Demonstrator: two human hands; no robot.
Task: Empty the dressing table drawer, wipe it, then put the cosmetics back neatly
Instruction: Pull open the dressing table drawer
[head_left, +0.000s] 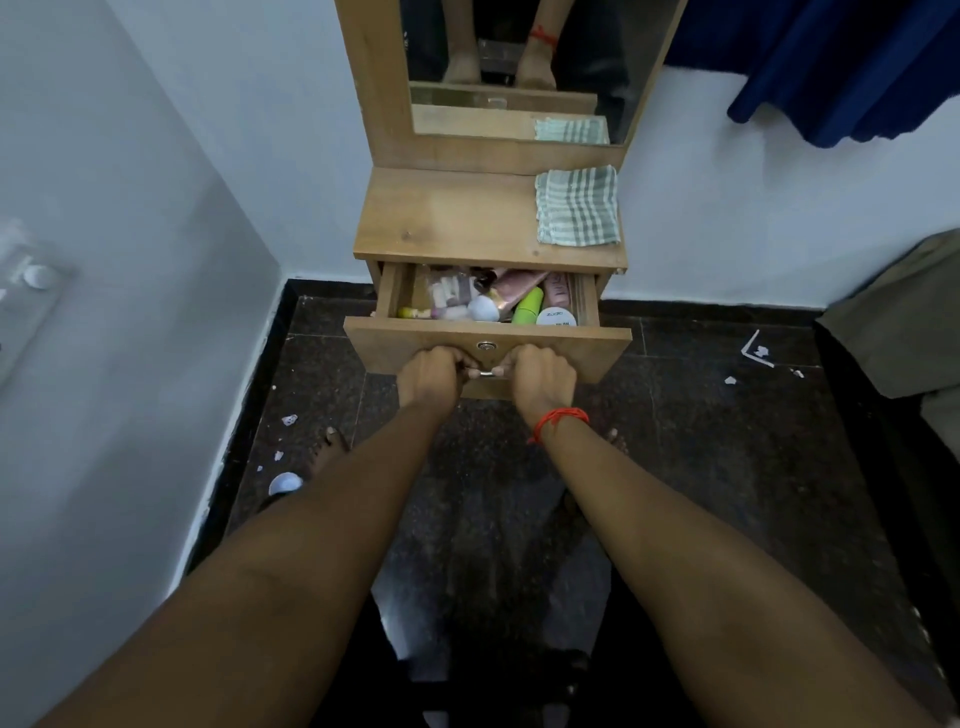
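The wooden dressing table drawer (571, 343) stands pulled partly out. Both hands grip its metal handle (485, 372): my left hand (431, 374) on the left end, my right hand (540, 376), with a red thread at the wrist, on the right end. Inside lie several cosmetics in a jumble: a green tube (528, 306), a white round jar (557, 317), a white ball-shaped item (483, 308), pink packets (519, 283) and a clear pouch (449, 291). A folded green-and-white checked cloth (577, 206) rests on the right of the table top (457, 218).
A mirror (519, 67) rises behind the table top. White walls close in on the left and behind. The dark stone floor (727, 441) carries small white scraps and a white round object (284, 483) at the left. A blue curtain (841, 67) hangs upper right; a grey-green covered object (904, 322) stands right.
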